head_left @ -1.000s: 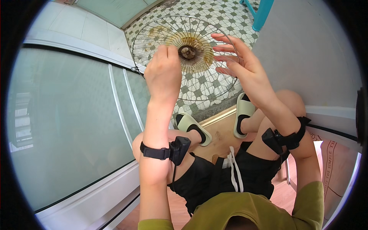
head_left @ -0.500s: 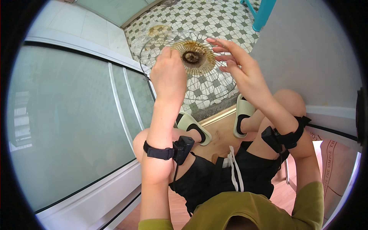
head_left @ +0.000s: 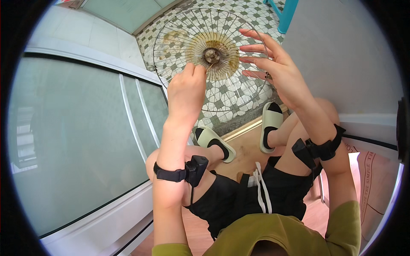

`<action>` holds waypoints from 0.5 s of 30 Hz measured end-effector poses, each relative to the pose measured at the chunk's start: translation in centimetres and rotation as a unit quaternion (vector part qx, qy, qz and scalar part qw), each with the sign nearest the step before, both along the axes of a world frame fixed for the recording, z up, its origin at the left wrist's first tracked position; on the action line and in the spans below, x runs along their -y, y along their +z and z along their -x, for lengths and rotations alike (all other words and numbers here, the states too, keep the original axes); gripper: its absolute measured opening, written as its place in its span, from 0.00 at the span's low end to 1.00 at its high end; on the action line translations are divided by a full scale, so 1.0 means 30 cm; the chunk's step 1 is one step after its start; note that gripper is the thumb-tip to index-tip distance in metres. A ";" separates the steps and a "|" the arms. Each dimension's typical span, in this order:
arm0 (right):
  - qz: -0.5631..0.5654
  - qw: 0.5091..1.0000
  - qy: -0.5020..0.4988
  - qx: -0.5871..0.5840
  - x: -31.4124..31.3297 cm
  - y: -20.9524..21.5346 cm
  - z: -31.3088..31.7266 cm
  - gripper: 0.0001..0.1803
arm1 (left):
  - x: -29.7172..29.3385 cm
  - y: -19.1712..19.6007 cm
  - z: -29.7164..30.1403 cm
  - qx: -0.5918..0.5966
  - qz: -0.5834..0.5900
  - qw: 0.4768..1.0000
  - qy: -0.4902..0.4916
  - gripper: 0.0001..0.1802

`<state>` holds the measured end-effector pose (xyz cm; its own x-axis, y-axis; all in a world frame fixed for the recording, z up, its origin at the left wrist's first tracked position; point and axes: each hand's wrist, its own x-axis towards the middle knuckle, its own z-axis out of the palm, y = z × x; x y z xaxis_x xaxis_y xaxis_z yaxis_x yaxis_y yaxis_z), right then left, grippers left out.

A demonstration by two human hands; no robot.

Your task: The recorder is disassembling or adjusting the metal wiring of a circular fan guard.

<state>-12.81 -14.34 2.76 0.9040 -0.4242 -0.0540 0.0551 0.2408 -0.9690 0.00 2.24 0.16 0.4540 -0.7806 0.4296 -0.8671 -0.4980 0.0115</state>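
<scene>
Pinching a thin stick just below the rusty hub of the round wire fan grille [head_left: 213,59], the left hand [head_left: 186,91] is raised; the right hand [head_left: 273,68], fingers spread open, steadies the grille's right rim.

Olive shirt [head_left: 282,232], black shorts [head_left: 256,200], 2 black wrist straps [head_left: 179,173], apparently pale slides [head_left: 270,126].

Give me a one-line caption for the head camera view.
Left hand pinches near the rusty hub of a round wire fan guard, right hand steadying it.

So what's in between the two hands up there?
The rusty hub of the round wire fan guard sits between the left hand and the right hand, with thin wire spokes around it, seen in the head view.
</scene>
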 end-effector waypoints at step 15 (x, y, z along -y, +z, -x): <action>-0.023 0.999 0.015 0.028 -0.008 0.003 0.004 0.27 | 0.042 0.026 -0.010 0.065 0.078 0.994 -0.043 0.04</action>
